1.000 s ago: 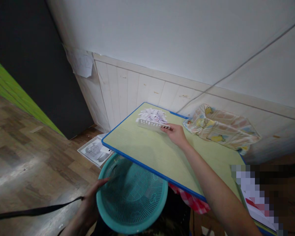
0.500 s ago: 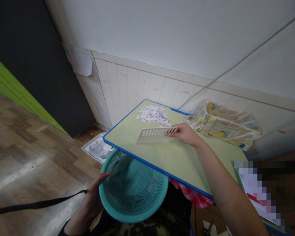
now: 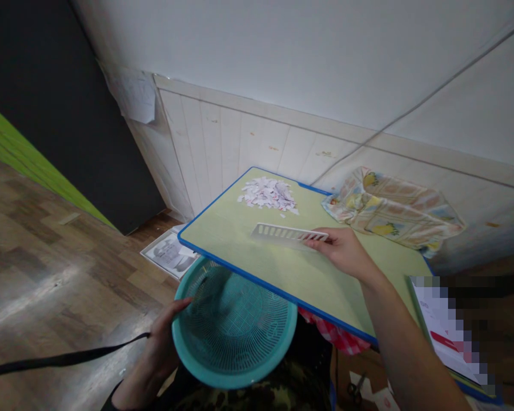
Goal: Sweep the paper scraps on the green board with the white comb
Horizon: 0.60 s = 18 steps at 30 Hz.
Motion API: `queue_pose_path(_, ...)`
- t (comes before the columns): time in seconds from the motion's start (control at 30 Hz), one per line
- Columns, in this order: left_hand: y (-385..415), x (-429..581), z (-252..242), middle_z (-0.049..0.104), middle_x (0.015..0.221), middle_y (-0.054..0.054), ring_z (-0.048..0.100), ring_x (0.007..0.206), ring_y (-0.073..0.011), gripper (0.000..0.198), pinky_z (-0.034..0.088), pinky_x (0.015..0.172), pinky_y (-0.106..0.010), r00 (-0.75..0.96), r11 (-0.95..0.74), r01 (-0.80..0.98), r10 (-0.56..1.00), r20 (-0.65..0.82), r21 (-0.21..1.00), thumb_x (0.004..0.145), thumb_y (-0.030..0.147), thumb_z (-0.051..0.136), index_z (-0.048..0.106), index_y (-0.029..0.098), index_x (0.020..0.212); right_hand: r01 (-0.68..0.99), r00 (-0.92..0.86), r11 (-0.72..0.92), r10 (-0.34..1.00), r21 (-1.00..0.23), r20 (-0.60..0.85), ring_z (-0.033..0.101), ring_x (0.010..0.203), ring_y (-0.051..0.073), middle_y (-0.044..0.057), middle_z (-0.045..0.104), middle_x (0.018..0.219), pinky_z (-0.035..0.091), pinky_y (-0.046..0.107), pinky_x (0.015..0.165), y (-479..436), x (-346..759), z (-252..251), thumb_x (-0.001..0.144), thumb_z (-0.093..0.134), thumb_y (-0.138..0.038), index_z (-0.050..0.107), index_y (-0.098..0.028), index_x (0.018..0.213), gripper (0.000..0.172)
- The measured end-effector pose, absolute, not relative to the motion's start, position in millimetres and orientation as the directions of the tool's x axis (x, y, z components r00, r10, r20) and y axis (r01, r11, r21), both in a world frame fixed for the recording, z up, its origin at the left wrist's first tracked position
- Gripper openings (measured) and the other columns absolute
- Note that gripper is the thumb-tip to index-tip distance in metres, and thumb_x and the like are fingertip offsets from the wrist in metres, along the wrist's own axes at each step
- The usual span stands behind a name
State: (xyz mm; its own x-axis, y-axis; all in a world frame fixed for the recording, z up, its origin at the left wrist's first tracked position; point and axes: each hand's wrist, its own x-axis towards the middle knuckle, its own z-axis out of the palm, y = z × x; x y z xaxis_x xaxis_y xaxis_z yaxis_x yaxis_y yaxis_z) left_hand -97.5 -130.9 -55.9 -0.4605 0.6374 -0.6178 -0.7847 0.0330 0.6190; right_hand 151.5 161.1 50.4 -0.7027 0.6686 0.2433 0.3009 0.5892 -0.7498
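Note:
My right hand (image 3: 345, 251) grips one end of a flat white slotted plastic piece (image 3: 286, 234), held just above a green table with a blue edge (image 3: 257, 274). A pile of small white and pink paper scraps (image 3: 269, 193) lies at the table's far corner, a short way beyond the plastic piece. My left hand (image 3: 165, 342) holds the rim of a round teal mesh basket (image 3: 235, 328) below the table's near edge.
A folded cloth with a fruit print (image 3: 394, 208) lies against the white panelled wall at the right. Printed sheets (image 3: 167, 254) lie on the wooden floor beside the table. A black strap (image 3: 60, 359) crosses the lower left. Papers sit at the table's right end.
My right hand has drawn the slotted plastic piece back from the scrap pile towards me and to the right. The basket has stayed under the table edge.

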Motion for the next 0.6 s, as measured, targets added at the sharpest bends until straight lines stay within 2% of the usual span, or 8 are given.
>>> queue_pose_path(0.13,-129,-95,-50,0.084,0.068,-0.009,0.079,0.059,-0.0267,0.018,0.067,0.065,-0.035,-0.482,0.056,-0.755,0.628,-0.611,0.653,0.085,0.011,0.068,0.080,0.015,0.073,0.348,-0.679,0.623,0.683,-0.701,0.270,0.075,0.071,0.021,0.005,0.083,0.089,0.056,0.029,0.063,122,173,47,0.090,0.070,-0.035,0.084,-0.022,0.096,0.020)
queue_pose_path(0.3,-123,-91,-33,0.082,0.064,-0.013,0.077,0.055,-0.0245,0.037,0.067,0.062,-0.034,-0.418,0.092,-0.798,0.629,-0.655,0.596,0.094,0.008,0.053,0.081,0.011,0.070,0.363,-0.668,0.657,0.678,-0.661,0.306,0.079,0.078,0.022,0.004,0.084,0.094,0.059,0.028,0.067,96,184,45,0.092,0.068,-0.030,0.084,-0.025,0.095,0.017)
queue_pose_path(0.43,-123,-90,-35,0.083,0.067,-0.012,0.078,0.058,-0.0250,0.035,0.067,0.063,-0.034,-0.413,0.073,-0.802,0.649,-0.639,0.593,0.094,0.010,0.054,0.082,0.011,0.073,0.374,-0.615,0.669,0.697,-0.642,0.368,0.080,0.079,0.022,0.004,0.084,0.091,0.061,0.029,0.071,87,190,44,0.092,0.068,-0.027,0.084,-0.024,0.095,0.017)
queue_pose_path(0.6,-124,-88,-36,0.083,0.067,-0.012,0.078,0.058,-0.0245,0.035,0.066,0.064,-0.033,-0.420,0.073,-0.789,0.660,-0.623,0.610,0.095,0.010,0.054,0.083,0.012,0.074,0.347,-0.655,0.662,0.678,-0.664,0.333,0.080,0.079,0.021,0.002,0.083,0.093,0.061,0.026,0.069,72,196,46,0.094,0.066,-0.026,0.084,-0.025,0.098,0.019)
